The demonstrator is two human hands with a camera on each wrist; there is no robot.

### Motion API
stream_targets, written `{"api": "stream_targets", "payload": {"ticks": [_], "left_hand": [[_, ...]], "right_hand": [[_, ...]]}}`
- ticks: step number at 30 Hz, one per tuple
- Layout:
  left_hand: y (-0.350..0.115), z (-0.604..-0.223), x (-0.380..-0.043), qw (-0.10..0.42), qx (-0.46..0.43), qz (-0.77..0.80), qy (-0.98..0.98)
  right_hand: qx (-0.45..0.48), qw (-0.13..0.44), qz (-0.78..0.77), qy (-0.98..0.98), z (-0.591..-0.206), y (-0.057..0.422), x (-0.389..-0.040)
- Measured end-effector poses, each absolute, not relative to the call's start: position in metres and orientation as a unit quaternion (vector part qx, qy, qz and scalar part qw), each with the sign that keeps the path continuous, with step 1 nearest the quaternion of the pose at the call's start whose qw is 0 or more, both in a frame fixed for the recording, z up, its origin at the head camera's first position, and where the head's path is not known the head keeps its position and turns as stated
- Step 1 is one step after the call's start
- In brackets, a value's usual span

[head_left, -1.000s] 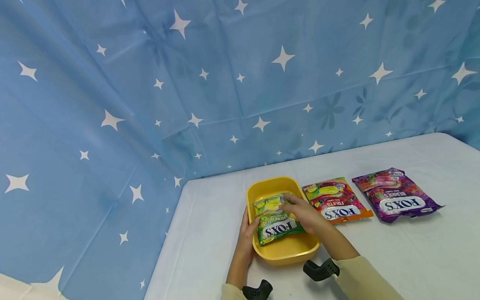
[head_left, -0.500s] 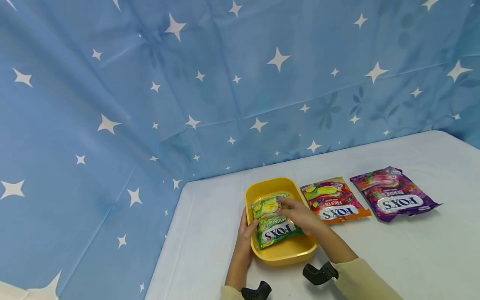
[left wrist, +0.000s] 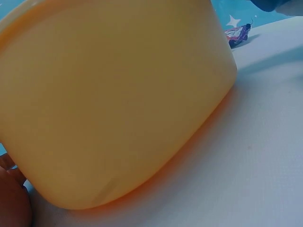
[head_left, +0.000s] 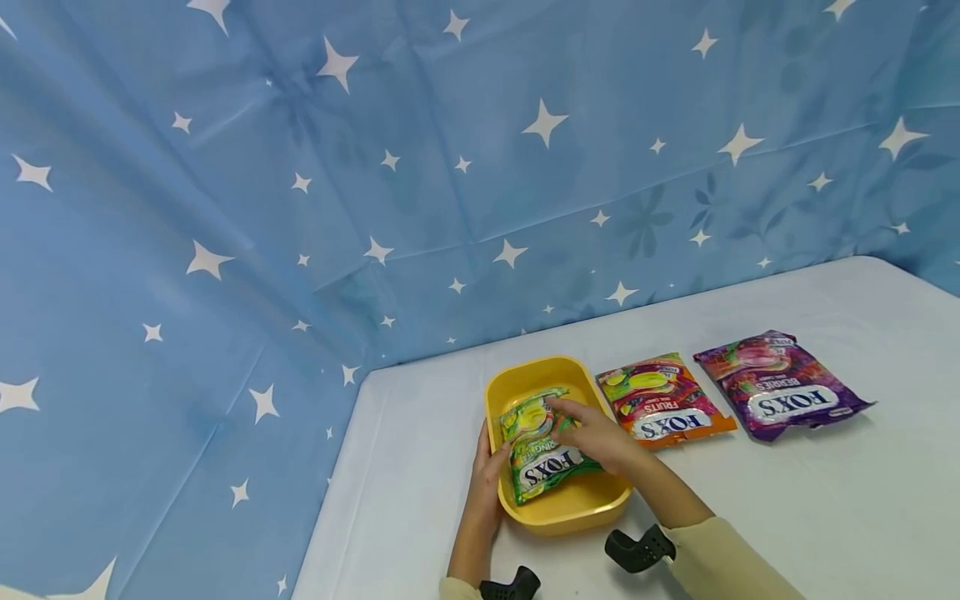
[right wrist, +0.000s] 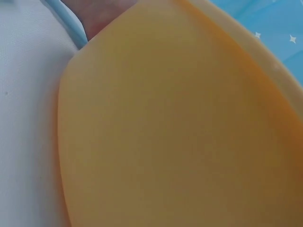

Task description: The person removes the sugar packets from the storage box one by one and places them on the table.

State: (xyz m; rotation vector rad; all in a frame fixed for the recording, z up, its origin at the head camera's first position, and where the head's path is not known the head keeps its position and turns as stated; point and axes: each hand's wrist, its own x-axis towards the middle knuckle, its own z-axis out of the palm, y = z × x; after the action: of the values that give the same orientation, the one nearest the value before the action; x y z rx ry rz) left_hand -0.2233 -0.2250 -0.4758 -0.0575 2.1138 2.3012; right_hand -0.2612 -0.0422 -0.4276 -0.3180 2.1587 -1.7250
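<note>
My left hand [head_left: 487, 483] grips the left side of a yellow plastic tub [head_left: 573, 517], thumb over the rim and fingers outside. In the left wrist view that hand shows only at the lower left edge, beside the tub wall [left wrist: 118, 109]. A green FOX'S Spring Tea candy bag [head_left: 536, 454] lies inside the tub, slightly askew. My right hand [head_left: 600, 439] reaches over the tub's right rim, fingers resting on the bag's face and covering part of its lettering. The tub wall [right wrist: 180, 118] fills most of the right wrist view and hides the bag there.
Right of the tub lies a red and orange FOX'S Fruits bag [head_left: 660, 400], close to the rim. Farther right is a purple FOX'S Berries bag [head_left: 780, 383]. A white cloth covers the table [head_left: 420, 442]; a blue star-patterned curtain [head_left: 450, 167] hangs behind and to the left.
The green bag has shifted slightly toward the tub's near left side, and the right fingers have moved over more of its lettering. The left hand keeps its place; the view has drifted slightly.
</note>
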Motion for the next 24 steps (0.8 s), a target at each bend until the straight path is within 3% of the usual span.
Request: {"api": "stream_targets", "payload": {"ticks": [24], "left_hand": [[-0.2260,-0.4784,-0.2240,0.008,-0.010,0.740,0.672]], "right_hand": [[-0.062,0.085,-0.607,0.788,-0.4260,-0.0446,-0.2589]]}}
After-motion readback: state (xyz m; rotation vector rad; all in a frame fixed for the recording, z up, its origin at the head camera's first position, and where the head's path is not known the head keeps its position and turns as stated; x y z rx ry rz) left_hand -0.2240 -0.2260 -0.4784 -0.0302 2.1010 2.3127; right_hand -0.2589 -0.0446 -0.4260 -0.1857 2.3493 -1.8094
